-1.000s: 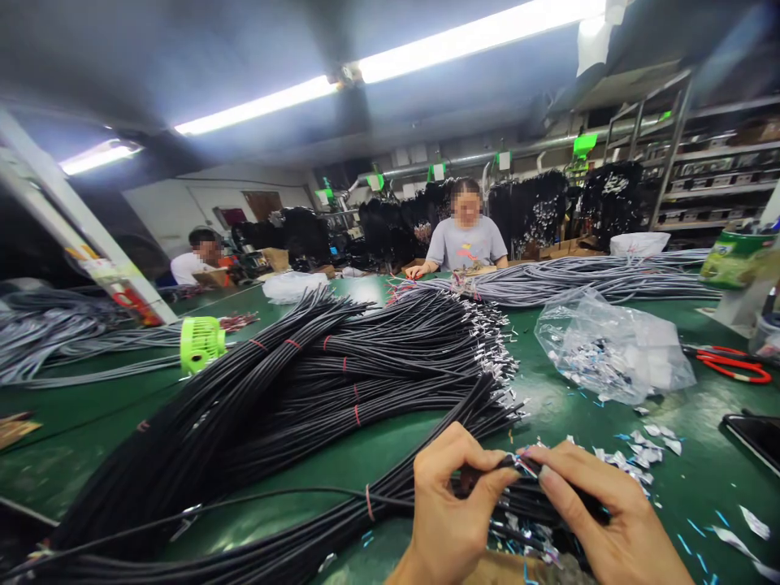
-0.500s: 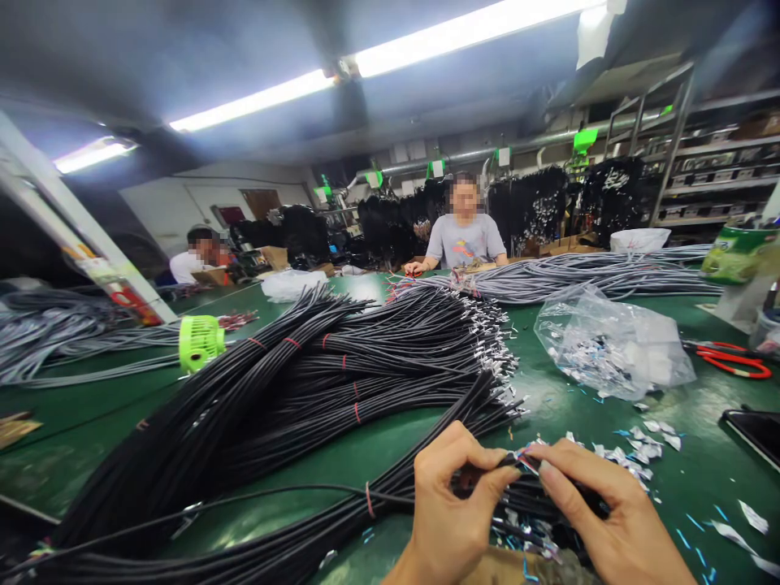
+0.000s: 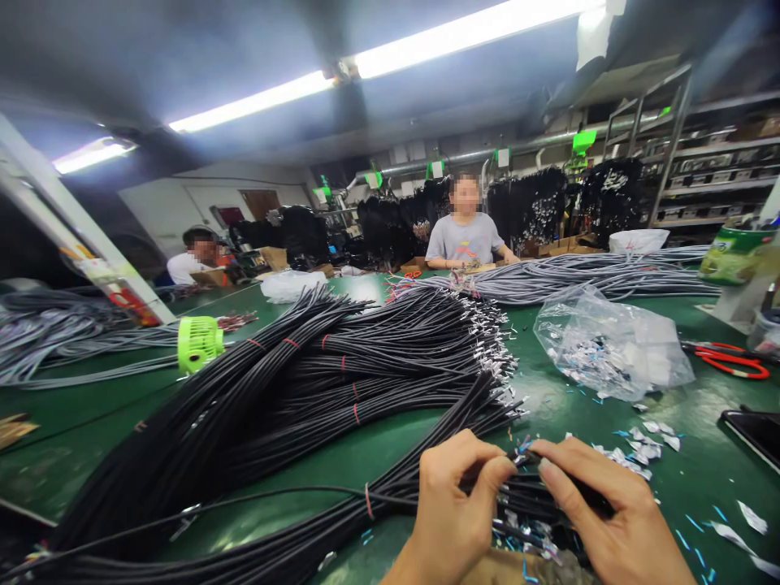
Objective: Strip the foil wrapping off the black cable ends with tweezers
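Note:
My left hand (image 3: pixel 454 496) pinches a black cable near its end, thumb against forefinger. Thin coloured wires (image 3: pixel 522 448) stick out of that end. On their other side, the thumb and forefinger of my right hand (image 3: pixel 609 508) are closed on the wire tips, which the fingers partly cover. Under both hands runs a bundle of black cables (image 3: pixel 305 520) bound with a pink band (image 3: pixel 369 500). Foil scraps and blue bits (image 3: pixel 539 532) lie below my fingers. Beyond, a large heap of banded black cables (image 3: pixel 292 382) shows foil-wrapped ends on its right.
A plastic bag of scraps (image 3: pixel 609 349) lies at right, near red-handled scissors (image 3: pixel 731 359) and a phone (image 3: pixel 756 431). Foil pieces (image 3: pixel 646 447) litter the green table (image 3: pixel 378 443). A green fan (image 3: pixel 200 344) stands left. Across sits a person (image 3: pixel 466 240) by grey cables (image 3: pixel 578 276).
My hands stay close together, with slight shifts of the fingers at the cable end. The person across has drawn a hand back from the red-handled tool and brought both arms to the right.

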`<state>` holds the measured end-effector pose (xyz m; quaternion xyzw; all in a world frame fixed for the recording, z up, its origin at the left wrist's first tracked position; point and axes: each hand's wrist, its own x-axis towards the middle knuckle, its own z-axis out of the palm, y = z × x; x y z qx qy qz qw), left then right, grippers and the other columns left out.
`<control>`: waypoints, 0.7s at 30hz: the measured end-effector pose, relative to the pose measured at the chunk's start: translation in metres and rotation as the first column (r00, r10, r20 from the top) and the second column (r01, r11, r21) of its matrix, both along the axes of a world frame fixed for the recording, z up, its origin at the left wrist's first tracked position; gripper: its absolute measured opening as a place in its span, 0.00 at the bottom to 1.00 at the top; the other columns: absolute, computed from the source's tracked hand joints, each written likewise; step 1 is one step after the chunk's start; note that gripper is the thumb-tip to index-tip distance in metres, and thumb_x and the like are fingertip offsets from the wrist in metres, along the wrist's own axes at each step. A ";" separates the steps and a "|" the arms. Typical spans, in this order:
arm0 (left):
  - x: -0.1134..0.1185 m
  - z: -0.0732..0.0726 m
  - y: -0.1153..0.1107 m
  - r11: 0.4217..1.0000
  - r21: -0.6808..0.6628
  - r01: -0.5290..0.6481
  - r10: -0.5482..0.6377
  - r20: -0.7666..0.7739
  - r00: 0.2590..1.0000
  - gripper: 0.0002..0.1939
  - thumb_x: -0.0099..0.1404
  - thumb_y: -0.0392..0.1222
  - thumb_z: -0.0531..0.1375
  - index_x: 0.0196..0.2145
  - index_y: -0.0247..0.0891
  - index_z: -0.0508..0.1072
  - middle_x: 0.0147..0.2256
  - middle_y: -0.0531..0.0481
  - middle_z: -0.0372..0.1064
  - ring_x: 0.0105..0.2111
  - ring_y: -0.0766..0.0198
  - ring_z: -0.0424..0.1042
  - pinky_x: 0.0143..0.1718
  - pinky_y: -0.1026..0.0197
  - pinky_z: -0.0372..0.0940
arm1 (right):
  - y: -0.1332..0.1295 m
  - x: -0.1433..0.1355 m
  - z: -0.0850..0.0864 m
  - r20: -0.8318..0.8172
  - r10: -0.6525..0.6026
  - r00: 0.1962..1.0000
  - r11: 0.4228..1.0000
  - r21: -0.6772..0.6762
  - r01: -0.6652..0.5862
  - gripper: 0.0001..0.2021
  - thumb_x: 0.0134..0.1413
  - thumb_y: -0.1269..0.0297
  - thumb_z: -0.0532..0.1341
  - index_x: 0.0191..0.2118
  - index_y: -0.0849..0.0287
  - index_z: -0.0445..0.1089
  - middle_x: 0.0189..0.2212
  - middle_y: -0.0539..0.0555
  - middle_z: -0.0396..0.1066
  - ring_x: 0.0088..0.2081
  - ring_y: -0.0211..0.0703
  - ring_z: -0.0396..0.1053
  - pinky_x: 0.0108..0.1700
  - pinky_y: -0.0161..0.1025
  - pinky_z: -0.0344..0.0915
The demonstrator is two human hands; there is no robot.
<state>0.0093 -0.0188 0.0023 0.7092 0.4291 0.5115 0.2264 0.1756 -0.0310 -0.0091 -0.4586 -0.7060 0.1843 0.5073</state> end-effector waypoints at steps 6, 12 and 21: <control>0.002 -0.003 0.000 0.969 -0.206 0.134 -0.107 0.135 0.985 0.20 0.65 0.46 0.54 0.20 0.33 0.72 0.17 0.52 0.62 0.11 0.76 0.56 0.14 0.70 0.50 | 0.000 -0.001 0.000 -0.065 -0.039 0.997 0.999 -0.028 0.037 0.09 0.54 0.59 0.60 0.38 0.51 0.76 0.30 0.50 0.76 0.36 0.41 0.74 0.34 0.30 0.71; 0.002 -0.003 -0.003 0.997 -0.069 0.018 -0.016 0.033 0.999 0.10 0.58 0.40 0.61 0.22 0.34 0.74 0.19 0.50 0.66 0.19 0.70 0.64 0.20 0.69 0.56 | 0.000 0.000 0.006 -0.187 -0.115 0.975 0.983 -0.159 0.086 0.10 0.51 0.55 0.62 0.32 0.57 0.75 0.28 0.52 0.74 0.29 0.39 0.72 0.28 0.29 0.69; 0.005 -0.004 -0.005 0.987 0.159 -0.033 0.045 -0.073 0.996 0.09 0.57 0.36 0.61 0.21 0.34 0.71 0.18 0.52 0.64 0.19 0.71 0.62 0.20 0.68 0.54 | -0.001 -0.002 0.010 -0.174 -0.078 0.982 0.988 -0.142 0.053 0.13 0.51 0.56 0.62 0.23 0.58 0.74 0.20 0.50 0.67 0.22 0.37 0.64 0.23 0.30 0.62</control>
